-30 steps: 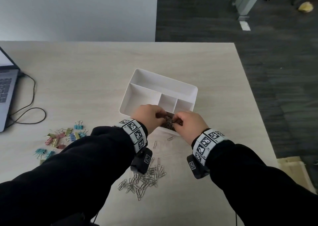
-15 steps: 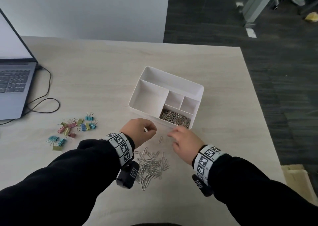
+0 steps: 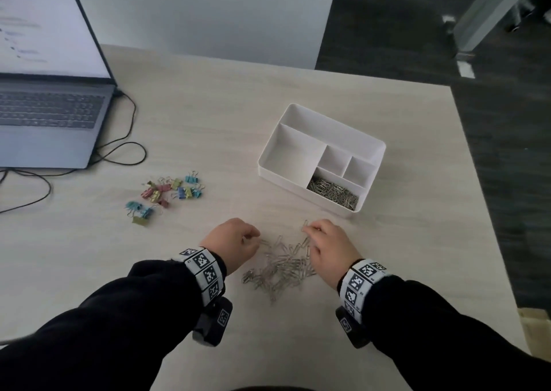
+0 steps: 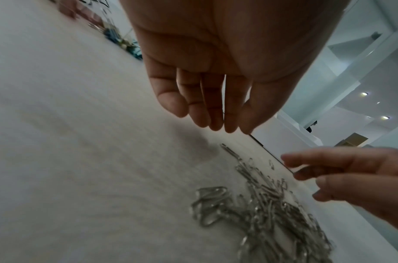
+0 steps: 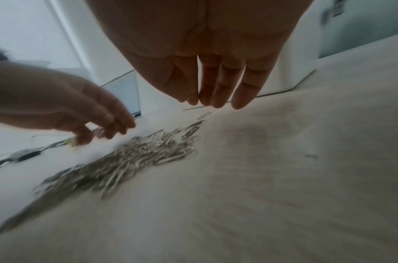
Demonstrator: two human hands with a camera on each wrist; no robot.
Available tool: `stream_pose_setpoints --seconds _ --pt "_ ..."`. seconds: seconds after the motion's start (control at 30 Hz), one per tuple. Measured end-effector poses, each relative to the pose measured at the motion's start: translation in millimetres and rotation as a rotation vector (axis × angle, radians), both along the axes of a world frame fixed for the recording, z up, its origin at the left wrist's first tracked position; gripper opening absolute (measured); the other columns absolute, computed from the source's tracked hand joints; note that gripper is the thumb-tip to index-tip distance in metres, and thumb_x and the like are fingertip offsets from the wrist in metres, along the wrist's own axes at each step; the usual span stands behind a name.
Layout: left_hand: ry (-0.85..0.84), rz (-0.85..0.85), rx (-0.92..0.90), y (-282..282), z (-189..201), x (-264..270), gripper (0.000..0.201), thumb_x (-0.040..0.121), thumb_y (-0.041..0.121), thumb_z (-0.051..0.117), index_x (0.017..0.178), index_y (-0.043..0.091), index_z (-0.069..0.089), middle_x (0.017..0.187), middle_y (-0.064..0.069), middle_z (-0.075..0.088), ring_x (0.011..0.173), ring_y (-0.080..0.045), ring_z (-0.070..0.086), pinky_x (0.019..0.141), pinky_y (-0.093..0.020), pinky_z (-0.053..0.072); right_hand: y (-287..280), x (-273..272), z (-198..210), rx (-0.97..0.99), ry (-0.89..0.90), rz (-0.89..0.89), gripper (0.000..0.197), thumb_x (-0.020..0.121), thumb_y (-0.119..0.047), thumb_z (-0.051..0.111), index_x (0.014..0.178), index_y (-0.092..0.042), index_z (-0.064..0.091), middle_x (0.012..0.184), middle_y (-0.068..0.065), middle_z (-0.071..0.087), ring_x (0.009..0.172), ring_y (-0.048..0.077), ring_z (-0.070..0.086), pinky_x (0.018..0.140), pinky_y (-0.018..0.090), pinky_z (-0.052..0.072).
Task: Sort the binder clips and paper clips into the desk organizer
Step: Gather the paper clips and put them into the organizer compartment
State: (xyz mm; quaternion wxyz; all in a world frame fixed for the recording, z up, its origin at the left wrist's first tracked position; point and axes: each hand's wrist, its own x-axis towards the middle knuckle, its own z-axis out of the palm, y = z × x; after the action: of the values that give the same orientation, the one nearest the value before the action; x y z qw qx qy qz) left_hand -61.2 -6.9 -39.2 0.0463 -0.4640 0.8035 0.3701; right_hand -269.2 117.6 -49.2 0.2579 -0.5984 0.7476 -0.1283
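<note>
1. The paper clips [image 3: 280,267] lay heaped just before the organizer [image 3: 369,146]; its nearest compartment already held some.
2. The left hand [image 3: 231,241] and right hand [image 3: 328,247] flanked the heap, fingers relaxed, holding nothing.
3. The step seemed to be gathering; next, scoop a handful.
4. The binder clips [image 3: 167,194] lay well left of the organizer.
5. No writing was legible.

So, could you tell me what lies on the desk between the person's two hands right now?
The loose pile of paper clips lies between the left hand and the right hand, clearest in the head view.
</note>
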Motion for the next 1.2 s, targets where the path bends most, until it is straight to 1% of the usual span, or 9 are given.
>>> stream_pose_setpoints --seconds 0.17,0.3,0.43,0.63,0.77,0.93,1.0,1.1,1.2 --pt "-0.145 -0.125 -0.027 7 0 21 0.075 0.073 0.053 0.068 0.140 0.027 0.045 0.131 0.004 0.043 0.121 -0.019 0.045 0.107 -0.034 0.039 -12 2 5 0.190 0.153 0.009 0.060 0.079 -0.019 0.051 0.138 -0.020 0.044 0.138 -0.001 0.039 0.122 0.027 0.038 0.103 0.042 0.040" --pt "-0.200 -0.270 -0.064 19 0 25 0.092 0.067 0.061 0.072 0.145 0.032 0.032 0.134 0.006 0.035 0.123 -0.019 0.036 0.107 -0.034 0.039 0 14 2 0.165 0.182 0.205 0.056 0.078 -0.018 0.051 0.134 -0.021 0.047 0.133 0.000 0.044 0.117 0.028 0.043 0.095 0.042 0.045" --pt "-0.156 -0.340 -0.085 30 -4 22 0.073 0.075 0.045 0.072 0.139 0.033 0.040 0.128 0.002 0.041 0.116 -0.020 0.044 0.100 -0.036 0.045 19 19 0 0.088 0.090 0.272 0.052 0.078 -0.018 0.051 0.129 -0.020 0.055 0.122 0.003 0.053 0.107 0.028 0.051 0.090 0.044 0.049" --pt "-0.122 -0.338 -0.055 38 -7 15 0.042 0.084 0.028 0.063 0.125 0.028 0.057 0.115 0.000 0.058 0.105 -0.024 0.059 0.088 -0.031 0.047 28 6 0 0.100 0.105 -0.084 0.052 0.080 -0.019 0.060 0.132 -0.015 0.054 0.120 0.007 0.050 0.107 0.029 0.048 0.099 0.041 0.043" --pt "-0.106 -0.315 -0.058 43 -7 7 0.035 0.084 0.026 0.061 0.120 0.027 0.061 0.110 -0.001 0.063 0.104 -0.023 0.059 0.087 -0.031 0.046 33 21 -4 0.131 0.037 0.016 0.053 0.081 -0.018 0.059 0.134 -0.014 0.053 0.121 0.006 0.050 0.110 0.026 0.046 0.102 0.036 0.040" --pt "0.067 -0.209 -0.053 47 -6 -1 0.025 0.085 0.024 0.062 0.109 0.024 0.068 0.100 0.001 0.064 0.091 -0.018 0.061 0.088 -0.035 0.050 35 30 -11 0.093 -0.075 0.061 0.058 0.079 -0.020 0.061 0.135 -0.017 0.052 0.122 0.002 0.050 0.113 0.022 0.049 0.103 0.035 0.041" --pt "0.094 -0.126 -0.069 42 -7 3 0.039 0.081 0.034 0.067 0.119 0.025 0.064 0.110 0.002 0.059 0.097 -0.017 0.059 0.093 -0.035 0.050 37 24 -11 0.082 -0.064 -0.006 0.061 0.078 -0.029 0.066 0.136 -0.019 0.051 0.121 0.000 0.049 0.113 0.020 0.048 0.104 0.032 0.039" --pt "-0.080 -0.171 -0.132 33 -6 7 0.094 0.062 0.066 0.069 0.143 0.030 0.036 0.132 0.004 0.040 0.122 -0.021 0.041 0.104 -0.039 0.041 40 14 -12 0.148 -0.004 -0.039 0.075 0.073 -0.045 0.072 0.139 -0.022 0.047 0.123 -0.001 0.044 0.114 0.020 0.045 0.105 0.028 0.036" --pt "-0.254 -0.242 -0.157 34 -1 0 0.121 0.044 0.083 0.064 0.144 0.035 0.017 0.138 0.006 0.027 0.128 -0.022 0.030 0.107 -0.044 0.034 39 15 -13 0.183 -0.008 0.007 0.081 0.070 -0.048 0.073 0.142 -0.025 0.041 0.124 -0.001 0.040 0.115 0.020 0.044 0.106 0.031 0.037"
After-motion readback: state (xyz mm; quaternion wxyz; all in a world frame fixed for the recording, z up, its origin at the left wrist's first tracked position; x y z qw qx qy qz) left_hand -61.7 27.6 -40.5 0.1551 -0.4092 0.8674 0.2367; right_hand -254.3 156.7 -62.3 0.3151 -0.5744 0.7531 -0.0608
